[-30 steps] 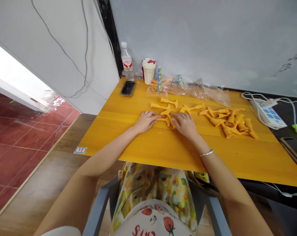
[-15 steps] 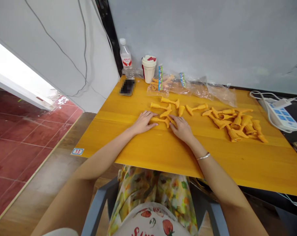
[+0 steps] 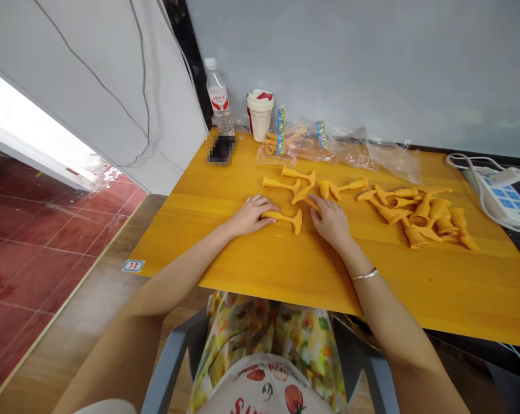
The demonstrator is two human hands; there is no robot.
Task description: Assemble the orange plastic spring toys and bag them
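Note:
My left hand [image 3: 253, 215] is closed round the handle end of a yellow toy hammer [image 3: 288, 218], whose head points right. A second toy hammer [image 3: 303, 194] has its handle under the fingers of my right hand [image 3: 328, 218], which is closed on it; the head shows at upper left of the fingers. Beyond my hands lie more yellow toy hammers: one [image 3: 281, 184] close behind my left hand, one [image 3: 298, 174] farther back, and one [image 3: 349, 187] to the right. A jumbled heap of yellow hammers [image 3: 419, 215] lies farther right on the table.
Clear plastic bags [image 3: 354, 152], one with yellow pieces inside, lie along the wall. A white cup [image 3: 260, 117], a water bottle [image 3: 219, 98] and a phone [image 3: 220, 150] stand or lie at the back left. A power strip [image 3: 507, 192] with white cable is at the right.
My right hand has moved a little right with its hammer, away from the left hand's hammer. The left hand's hammer shows more fully. The view has shifted slightly.

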